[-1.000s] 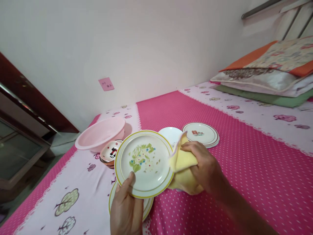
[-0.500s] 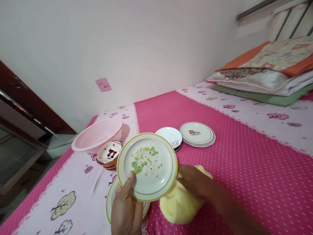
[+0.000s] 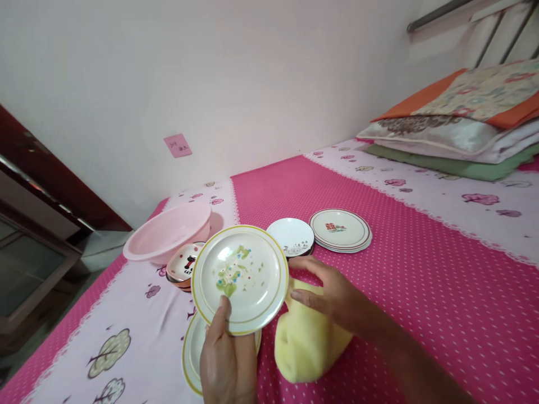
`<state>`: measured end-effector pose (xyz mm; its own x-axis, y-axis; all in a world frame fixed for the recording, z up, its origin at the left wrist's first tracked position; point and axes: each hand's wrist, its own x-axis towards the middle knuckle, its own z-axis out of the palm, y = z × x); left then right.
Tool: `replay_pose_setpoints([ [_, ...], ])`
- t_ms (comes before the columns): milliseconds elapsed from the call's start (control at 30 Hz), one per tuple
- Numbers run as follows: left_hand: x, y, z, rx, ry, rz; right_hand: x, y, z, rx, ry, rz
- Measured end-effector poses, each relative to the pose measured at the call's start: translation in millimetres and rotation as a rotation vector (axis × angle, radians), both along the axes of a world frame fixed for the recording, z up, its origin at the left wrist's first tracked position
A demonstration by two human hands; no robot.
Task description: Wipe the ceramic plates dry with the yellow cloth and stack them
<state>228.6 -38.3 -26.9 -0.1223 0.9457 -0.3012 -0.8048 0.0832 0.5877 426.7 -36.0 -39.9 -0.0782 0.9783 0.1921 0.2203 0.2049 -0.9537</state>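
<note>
My left hand [image 3: 229, 359] grips a round plate [image 3: 248, 286] with yellow-green rims and a flower print, its thumb on the front and its fingers behind. The plate is tilted with its face toward me. At its right edge is my right hand [image 3: 332, 294], holding a soft yellow cloth [image 3: 307, 342] that bunches below the thumb and forefinger. Some of those fingertips are hidden behind the plate and cloth. Under the raised plate, another yellow-rimmed plate [image 3: 191, 356] lies on the bedspread, partly covered by my left hand.
A pink basin [image 3: 168, 233] stands at the left, beside stacked cat-print bowls [image 3: 181, 266]. Farther back lie small white plates [image 3: 290, 235] and a stack of red-rimmed plates [image 3: 341, 229]. Folded bedding and pillows [image 3: 455, 129] are piled at right on the pink bedspread [image 3: 421, 280].
The held plate has shifted left and slightly up, and turned a little. My right hand has risen beside its edge, with its thumb and forefinger now showing.
</note>
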Motion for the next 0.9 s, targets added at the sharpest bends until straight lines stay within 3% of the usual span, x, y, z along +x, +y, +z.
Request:
replay_pose_setpoints([
  [167,12.9,-4.5,4.6,0.004,-0.029,0.025,-34.8,-7.1,2.2,-0.075,0.318,0.228],
  [267,23.1,-9.0,9.3,0.011,-0.059,-0.028,-45.6,-6.6,-1.3,-0.086,0.569,0.164],
  [367,24.0,-10.8,10.4,0.057,-0.005,-0.061,-31.7,-3.8,0.4,-0.154,0.679,0.036],
  [533,3.4,-4.3,5.2,0.167,0.318,-0.17,20.7,-1.7,10.0,-0.116,0.593,-0.129],
  [667,-8.5,-4.1,2.1,0.113,0.557,-0.362,44.9,-4.7,9.1,-0.227,0.448,0.037],
  [800,-6.3,-10.3,3.2,0.074,0.551,-0.587,46.2,-3.7,-0.6,-0.353,0.402,0.167],
  [900,-1.4,-10.6,3.5,0.05,0.493,-0.56,42.2,0.5,-4.4,-0.331,0.462,0.168],
])
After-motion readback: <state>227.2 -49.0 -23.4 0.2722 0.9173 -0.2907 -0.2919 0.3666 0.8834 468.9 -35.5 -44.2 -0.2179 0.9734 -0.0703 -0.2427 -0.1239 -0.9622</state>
